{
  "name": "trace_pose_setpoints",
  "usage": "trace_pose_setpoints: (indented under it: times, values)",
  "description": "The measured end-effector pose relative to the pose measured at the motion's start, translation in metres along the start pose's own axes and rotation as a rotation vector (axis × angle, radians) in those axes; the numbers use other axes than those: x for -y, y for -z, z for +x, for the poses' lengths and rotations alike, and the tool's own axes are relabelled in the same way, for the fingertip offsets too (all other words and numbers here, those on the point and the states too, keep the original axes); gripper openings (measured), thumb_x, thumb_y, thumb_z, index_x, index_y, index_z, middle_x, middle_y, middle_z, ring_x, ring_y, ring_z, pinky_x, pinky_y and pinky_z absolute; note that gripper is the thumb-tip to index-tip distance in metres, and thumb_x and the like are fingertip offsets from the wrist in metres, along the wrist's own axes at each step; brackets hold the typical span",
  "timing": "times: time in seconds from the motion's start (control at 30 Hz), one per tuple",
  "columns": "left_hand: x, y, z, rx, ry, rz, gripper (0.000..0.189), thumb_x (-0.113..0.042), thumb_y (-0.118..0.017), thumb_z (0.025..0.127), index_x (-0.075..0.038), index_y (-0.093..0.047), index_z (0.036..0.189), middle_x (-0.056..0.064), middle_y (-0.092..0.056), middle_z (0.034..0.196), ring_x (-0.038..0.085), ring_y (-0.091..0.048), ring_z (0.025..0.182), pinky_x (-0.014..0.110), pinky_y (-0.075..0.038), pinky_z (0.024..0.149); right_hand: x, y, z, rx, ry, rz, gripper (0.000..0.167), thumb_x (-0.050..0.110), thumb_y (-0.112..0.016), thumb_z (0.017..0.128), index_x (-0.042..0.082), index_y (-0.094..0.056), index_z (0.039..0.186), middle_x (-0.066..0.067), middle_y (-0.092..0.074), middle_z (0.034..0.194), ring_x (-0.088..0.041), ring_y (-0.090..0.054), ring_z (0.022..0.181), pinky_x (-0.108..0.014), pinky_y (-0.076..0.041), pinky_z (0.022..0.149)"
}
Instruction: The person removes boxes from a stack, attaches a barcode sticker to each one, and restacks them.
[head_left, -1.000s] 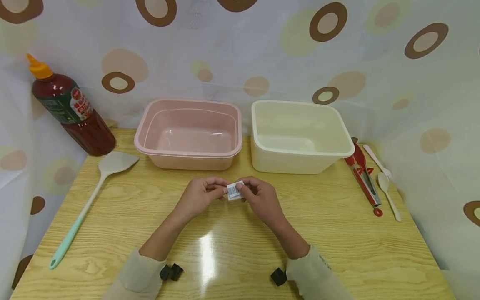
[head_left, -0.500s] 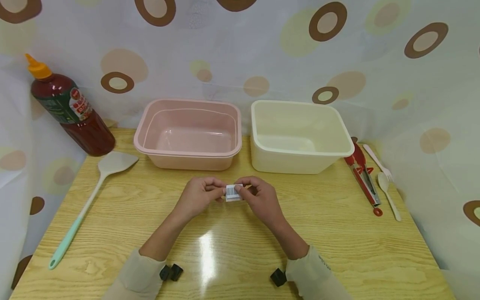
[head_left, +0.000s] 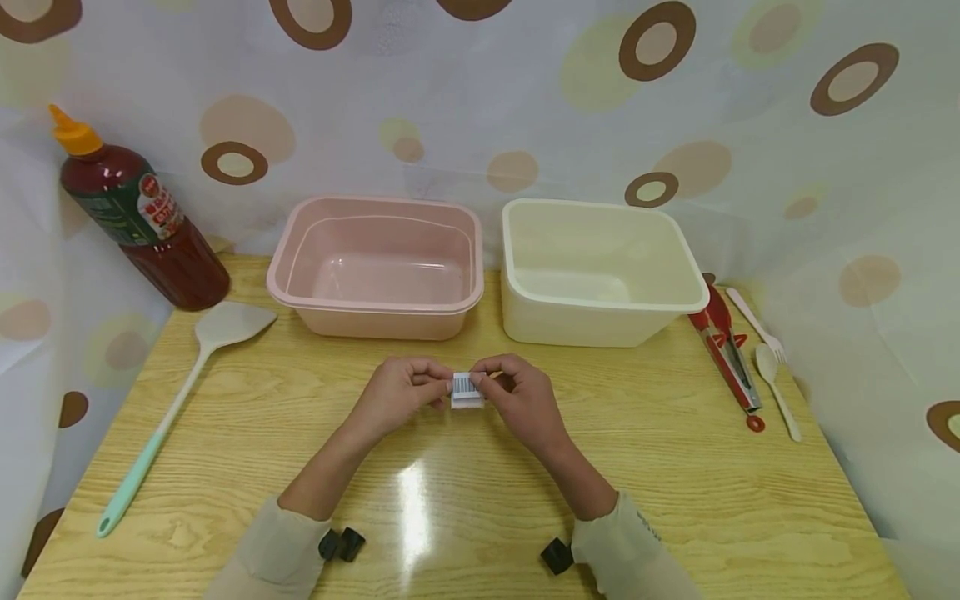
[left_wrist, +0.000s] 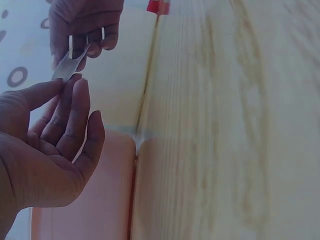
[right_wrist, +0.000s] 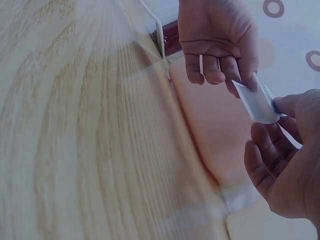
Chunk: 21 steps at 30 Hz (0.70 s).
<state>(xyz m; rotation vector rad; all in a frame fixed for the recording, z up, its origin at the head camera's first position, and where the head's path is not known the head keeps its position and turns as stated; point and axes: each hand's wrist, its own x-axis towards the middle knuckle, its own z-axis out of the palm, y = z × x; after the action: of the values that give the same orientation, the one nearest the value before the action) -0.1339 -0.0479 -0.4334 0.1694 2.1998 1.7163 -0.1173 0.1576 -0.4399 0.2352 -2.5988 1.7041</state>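
In the head view a small white barcode label (head_left: 467, 387) is held up between both hands, in front of the two basins. My left hand (head_left: 396, 395) pinches its left edge between thumb and fingertips. The right hand (head_left: 527, 402) grips the right edge, thumb over the printed side. A plain white strip shows below the barcode part, like a second layer or fold. From the right wrist the back of the label (right_wrist: 256, 104) looks plain and slightly bent. Seen from the left wrist, it stands as a thin slanted sheet (left_wrist: 70, 65) between the fingertips.
Behind the hands stand a pink basin (head_left: 375, 323) and a cream basin (head_left: 577, 325). A red sauce bottle (head_left: 142, 217) and a long-handled turner (head_left: 176, 400) are on the left. Tongs (head_left: 726, 350), a fork (head_left: 756, 325) and a spoon (head_left: 778, 392) lie on the right.
The label has turned from a slight tilt to level and shifted slightly left and down. More of the white strip below the barcode shows. Both hands keep their pinch.
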Motion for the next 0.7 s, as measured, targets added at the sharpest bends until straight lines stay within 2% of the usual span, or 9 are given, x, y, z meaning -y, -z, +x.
trace_pose_setpoints:
  times: [0.23,0.47,0.7]
  values:
    - [0.0013,0.002,-0.0003,0.037,0.028,0.006,0.015,-0.009,-0.07,0.094,0.001,-0.075,0.104,0.013,-0.078,0.09,0.026,-0.074,0.076,0.033,-0.056,0.066,0.0001,-0.0003,-0.0008,-0.007,-0.005,-0.002,0.007,0.018,-0.071,0.096,0.015,-0.076,0.1,-0.005,-0.071,0.096,-0.013,-0.052,0.065,-0.019,-0.041,0.054]
    - [0.0037,0.0035,-0.0007,0.079,0.024,0.004,0.015,-0.01,-0.07,0.094,0.001,-0.075,0.104,0.01,-0.077,0.086,0.028,-0.074,0.078,0.038,-0.06,0.071,-0.0007,-0.0002,-0.0009,-0.015,0.003,0.007,0.007,0.019,-0.071,0.096,0.015,-0.076,0.099,-0.005,-0.071,0.097,-0.013,-0.053,0.066,-0.019,-0.041,0.055]
    - [0.0056,0.0043,-0.0007,0.093,0.01,0.028,0.015,-0.012,-0.068,0.095,-0.001,-0.075,0.103,0.009,-0.076,0.085,0.027,-0.074,0.078,0.038,-0.059,0.07,-0.0015,0.0009,-0.0004,-0.018,-0.003,0.013,0.008,0.019,-0.071,0.096,0.014,-0.076,0.099,-0.006,-0.071,0.098,-0.013,-0.054,0.067,-0.019,-0.042,0.055]
